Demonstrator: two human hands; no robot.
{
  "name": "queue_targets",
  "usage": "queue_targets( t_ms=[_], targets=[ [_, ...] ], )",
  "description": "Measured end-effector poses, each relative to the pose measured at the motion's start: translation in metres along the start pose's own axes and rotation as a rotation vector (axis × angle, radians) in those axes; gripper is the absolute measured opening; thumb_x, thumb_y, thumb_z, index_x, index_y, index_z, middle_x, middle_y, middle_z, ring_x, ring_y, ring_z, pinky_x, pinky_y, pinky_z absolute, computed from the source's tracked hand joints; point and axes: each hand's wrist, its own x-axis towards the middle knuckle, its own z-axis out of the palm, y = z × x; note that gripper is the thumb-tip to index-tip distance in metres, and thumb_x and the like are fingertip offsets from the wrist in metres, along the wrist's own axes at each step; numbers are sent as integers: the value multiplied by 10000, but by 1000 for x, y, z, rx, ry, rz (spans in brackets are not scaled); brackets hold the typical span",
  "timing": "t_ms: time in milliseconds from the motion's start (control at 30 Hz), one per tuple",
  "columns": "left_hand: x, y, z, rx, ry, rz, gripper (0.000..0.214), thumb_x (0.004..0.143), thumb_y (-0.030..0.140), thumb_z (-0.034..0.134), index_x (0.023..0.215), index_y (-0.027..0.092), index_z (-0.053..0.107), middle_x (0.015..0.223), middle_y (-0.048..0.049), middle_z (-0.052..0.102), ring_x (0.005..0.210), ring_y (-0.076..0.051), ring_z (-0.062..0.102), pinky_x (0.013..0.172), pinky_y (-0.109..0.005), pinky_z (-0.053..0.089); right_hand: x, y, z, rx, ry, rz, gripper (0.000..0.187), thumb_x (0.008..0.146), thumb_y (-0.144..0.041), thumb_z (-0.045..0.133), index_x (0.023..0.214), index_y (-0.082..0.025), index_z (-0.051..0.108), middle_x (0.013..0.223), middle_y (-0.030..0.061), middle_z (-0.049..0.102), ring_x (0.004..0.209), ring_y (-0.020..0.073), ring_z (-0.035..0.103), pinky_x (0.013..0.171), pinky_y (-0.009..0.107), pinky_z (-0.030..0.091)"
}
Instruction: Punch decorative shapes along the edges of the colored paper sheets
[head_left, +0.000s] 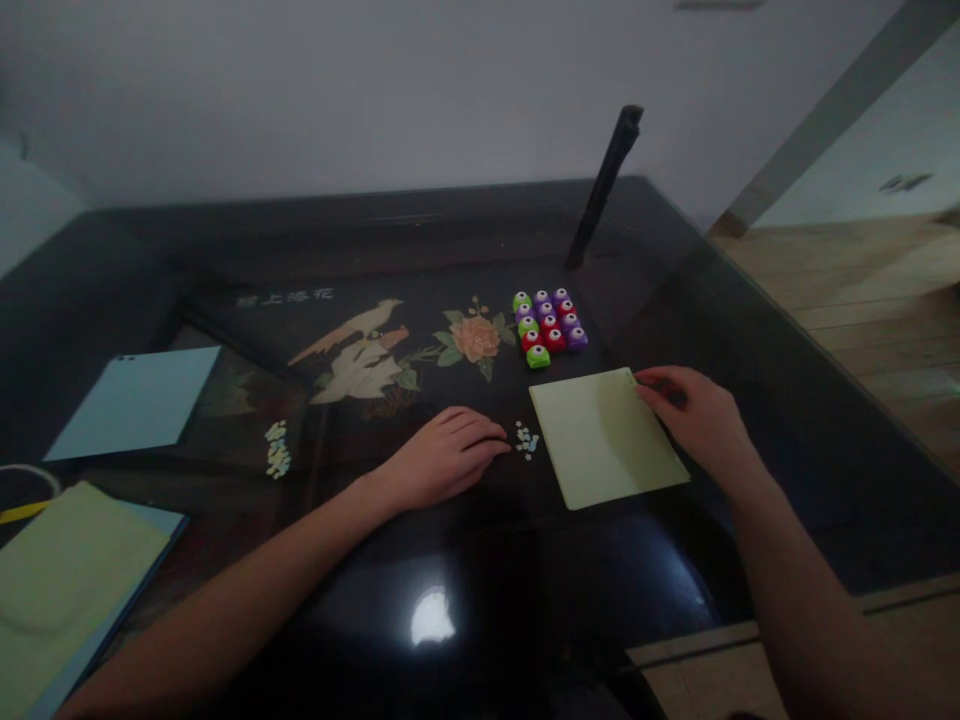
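My left hand (444, 457) lies flat on the dark glass table (465, 230), fingers together and stretched toward a small heap of paper cut-outs (526, 438). My right hand (696, 412) rests on the right edge of a pale yellow-green paper square (600, 440), fingers curled over its upper right corner with something dark under them. Behind the paper stands a tight cluster of several small punches (549, 324), green, purple and red.
A light blue sheet (139, 403) lies at the left. A second heap of cut-outs (277, 448) sits near it. Stacked green and blue sheets (67, 585) fill the lower left corner. A black stand (604, 185) rises behind the punches. The table's right edge borders a wooden floor (877, 300).
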Motion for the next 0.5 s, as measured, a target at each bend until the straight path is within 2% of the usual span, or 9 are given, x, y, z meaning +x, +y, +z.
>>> queue_targets(
  t_ms=[100, 167, 233, 267, 367, 433, 500],
  targets=[
    [-3, 0, -15, 54, 36, -18, 266, 912, 133, 450, 1135, 168, 591, 1127, -80, 652, 1037, -204, 567, 959, -397, 409, 2, -6, -4, 52, 84, -42, 172, 810, -286, 581, 894, -169, 675, 851, 82, 676, 721, 208, 623, 627, 324, 487],
    [-8, 6, -27, 66, 66, -24, 251, 909, 133, 466, 1122, 173, 593, 1103, -73, 663, 1022, -196, 576, 979, -408, 390, 1, -20, -8, 103, 128, -107, 152, 825, -283, 579, 881, -173, 668, 846, 78, 675, 731, 202, 623, 629, 312, 486],
    [-13, 16, -38, 36, 95, -23, 232, 902, 129, 481, 1099, 176, 594, 1074, -65, 672, 996, -185, 585, 981, -404, 386, -3, -43, -11, 174, 102, -206, 138, 846, -281, 568, 875, -177, 654, 845, 73, 676, 743, 193, 623, 637, 301, 484],
    [-16, 23, -41, 10, 108, -20, 218, 896, 127, 486, 1077, 175, 597, 1050, -62, 677, 972, -179, 590, 960, -390, 402, -6, -57, -12, 219, 43, -273, 144, 872, -275, 538, 880, -178, 644, 858, 72, 676, 757, 186, 623, 650, 296, 481],
    [-26, 44, -42, -45, 106, 42, 136, 877, 152, 490, 916, 163, 619, 898, -57, 681, 824, -170, 599, 758, -313, 464, -26, -102, -4, 333, -225, -677, 208, 923, -232, 438, 812, -170, 602, 786, 59, 649, 770, 166, 594, 694, 288, 461],
    [-32, 55, -33, -34, 57, 122, 158, 862, 185, 487, 761, 168, 608, 748, -39, 652, 679, -166, 573, 579, -292, 423, -42, -125, 10, 316, -374, -954, 263, 918, -206, 414, 708, -169, 568, 667, 32, 604, 644, 143, 532, 604, 268, 411],
    [-39, 62, -20, -33, 24, 220, 226, 848, 213, 484, 641, 184, 572, 618, -17, 602, 564, -160, 529, 482, -306, 358, -59, -139, 31, 294, -370, -1230, 287, 881, -214, 436, 612, -183, 530, 566, 3, 555, 551, 138, 463, 521, 278, 330]
  ],
)
